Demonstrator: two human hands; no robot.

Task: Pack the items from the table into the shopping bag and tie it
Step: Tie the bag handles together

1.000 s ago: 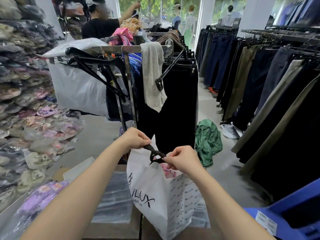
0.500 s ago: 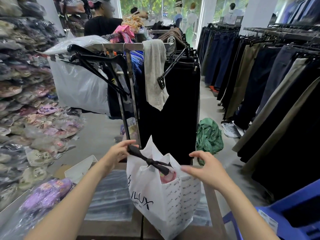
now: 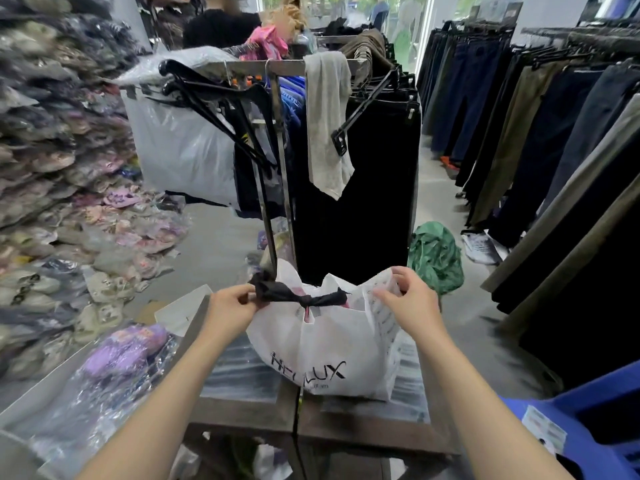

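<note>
White shopping bag (image 3: 325, 344) upright on table (image 3: 242, 410), black ribbon (image 3: 298, 296) knotted across its mouth. Left hand (image 3: 230, 308) pinches the ribbon's left end. Right hand (image 3: 412, 299) grips the bag's right top edge, probably; frame's blurry.

The shopping bag (image 3: 322, 344) hides most of what it holds; only a pink scrap shows at its mouth. Its printed lettering is creased and partly unreadable. The left hand (image 3: 230, 308) covers one end of the black ribbon (image 3: 299, 296). The stacked packets (image 3: 52, 161) at the left are smeared by blur. The blue crate (image 3: 581, 420) is cut off by the picture's edge.
</note>
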